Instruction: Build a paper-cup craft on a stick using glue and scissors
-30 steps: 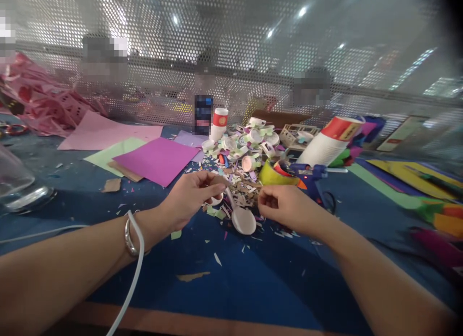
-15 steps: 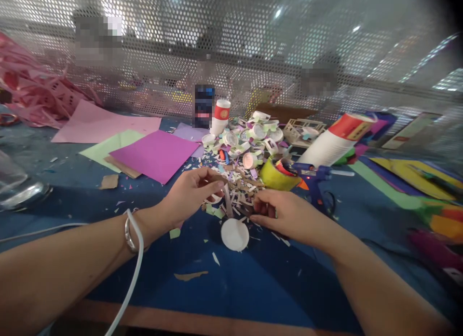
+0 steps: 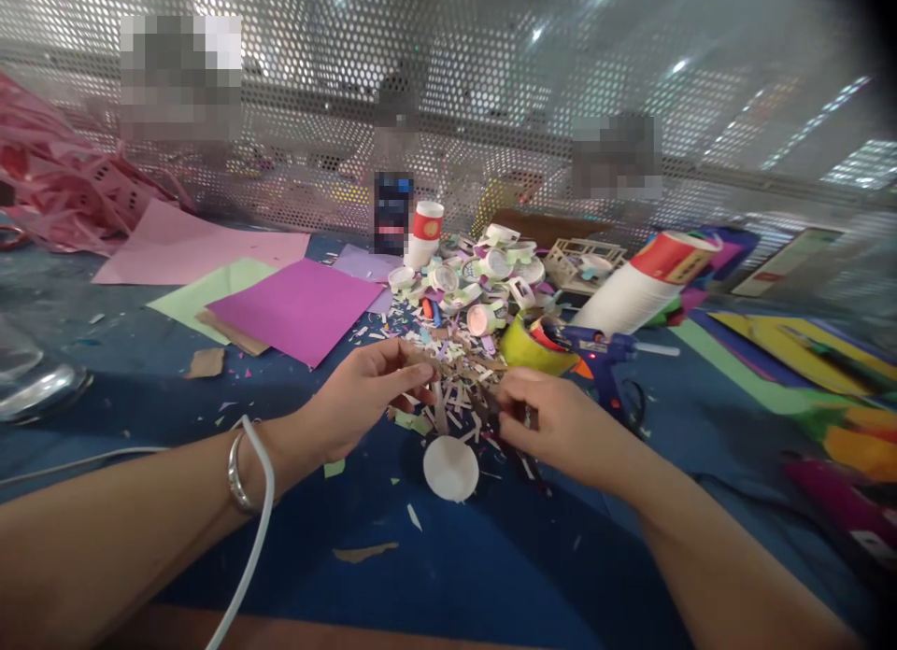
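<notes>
My left hand (image 3: 375,393) is closed in a pinch, with thumb and forefinger at the top of a narrow pale paper strip (image 3: 440,409). Just below the strip's lower end, a white round paper disc (image 3: 450,469) lies on the blue tabletop. To the right, my right hand (image 3: 550,421) has its fingers curled around something dark and slim (image 3: 527,465) that sticks out beneath them. Its kind is blurred and mostly covered by the hand. Paper scraps (image 3: 459,374) lie heaped between and beyond both hands.
Behind the scraps sits a pile of small white paper rings (image 3: 491,265). A blue glue gun (image 3: 603,351) leans by a yellow tape roll (image 3: 536,346) and stacked paper cups (image 3: 637,286). Coloured sheets (image 3: 298,309) lie left; a white cable (image 3: 256,538) crosses my left wrist.
The view has tilted slightly, so most things sit a little lower. The dark slim thing at my right hand now points down toward me and shows more. My left hand keeps its pinch.
</notes>
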`<state>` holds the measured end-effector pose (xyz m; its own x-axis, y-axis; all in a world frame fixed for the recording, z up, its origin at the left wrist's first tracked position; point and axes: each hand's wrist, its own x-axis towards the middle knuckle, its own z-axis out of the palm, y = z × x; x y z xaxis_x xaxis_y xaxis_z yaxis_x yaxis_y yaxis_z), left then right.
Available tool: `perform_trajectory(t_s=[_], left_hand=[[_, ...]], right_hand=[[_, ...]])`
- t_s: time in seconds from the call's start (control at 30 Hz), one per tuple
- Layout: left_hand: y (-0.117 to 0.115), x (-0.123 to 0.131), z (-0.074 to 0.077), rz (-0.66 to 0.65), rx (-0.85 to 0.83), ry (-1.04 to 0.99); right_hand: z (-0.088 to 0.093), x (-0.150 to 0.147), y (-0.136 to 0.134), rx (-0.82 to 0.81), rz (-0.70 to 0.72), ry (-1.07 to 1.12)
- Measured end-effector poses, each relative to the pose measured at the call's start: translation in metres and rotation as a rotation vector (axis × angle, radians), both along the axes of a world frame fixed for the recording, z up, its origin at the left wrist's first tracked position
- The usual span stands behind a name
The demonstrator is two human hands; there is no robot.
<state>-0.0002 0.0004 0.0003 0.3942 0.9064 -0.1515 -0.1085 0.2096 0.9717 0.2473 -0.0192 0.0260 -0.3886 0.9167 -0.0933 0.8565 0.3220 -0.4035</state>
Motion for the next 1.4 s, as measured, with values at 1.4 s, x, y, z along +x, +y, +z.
perform_trajectory(t_s=[1.4], left_hand=[[-0.018, 0.014, 0.009, 0.039, -0.050, -0.318]], right_hand=[[-0.020, -0.035, -0.019, -0.214, -0.197, 1.046]])
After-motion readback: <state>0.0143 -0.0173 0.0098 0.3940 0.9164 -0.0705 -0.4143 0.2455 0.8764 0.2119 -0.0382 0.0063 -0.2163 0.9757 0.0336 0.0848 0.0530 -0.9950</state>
